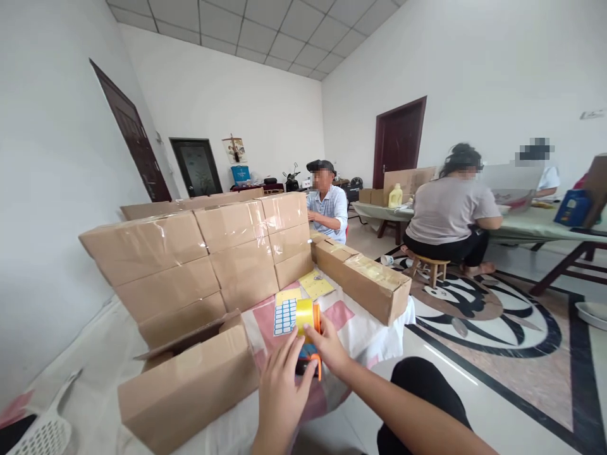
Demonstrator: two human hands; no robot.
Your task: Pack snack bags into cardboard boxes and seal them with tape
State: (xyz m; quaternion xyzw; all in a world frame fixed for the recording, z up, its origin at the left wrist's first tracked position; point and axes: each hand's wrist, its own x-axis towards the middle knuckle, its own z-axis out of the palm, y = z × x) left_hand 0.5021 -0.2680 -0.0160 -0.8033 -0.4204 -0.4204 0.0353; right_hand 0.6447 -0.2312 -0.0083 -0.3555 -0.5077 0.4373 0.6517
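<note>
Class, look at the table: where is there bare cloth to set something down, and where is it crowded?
Bare cloth lies left of the nearest box, by the wall. The middle is crowded: both hands on the tape dispenser, sticker sheets, stacked boxes behind.
</note>
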